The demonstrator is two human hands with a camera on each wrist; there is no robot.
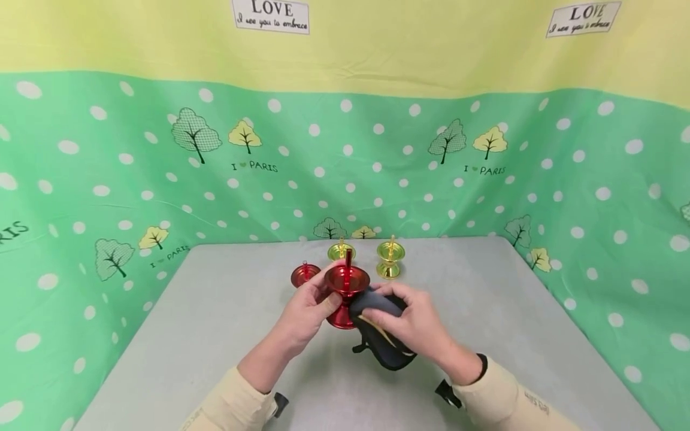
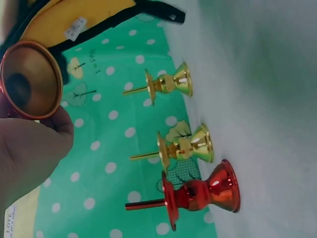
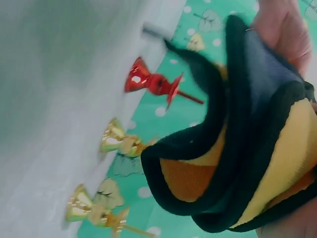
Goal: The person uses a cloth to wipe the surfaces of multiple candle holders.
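My left hand (image 1: 302, 320) grips a shiny red candle holder (image 1: 342, 316) by its middle, upright with a thin spike rising from its dish. In the left wrist view its hollow round underside (image 2: 42, 89) faces the camera. A dark grey cloth (image 1: 385, 347) with black edging and a yellow inner side is held between the thumb and fingers of my right hand (image 1: 420, 320). The folded cloth lies against the right side of the red holder. In the right wrist view, the cloth (image 3: 257, 148) hides most of the right hand and the held candle holder.
Behind the hands stand a second red candle holder (image 2: 200, 193) and two gold ones (image 1: 389, 269), all upright on the grey table (image 1: 215, 335). A green dotted cloth (image 1: 345, 149) hangs at the back and both sides. Dark straps hang near both wrists.
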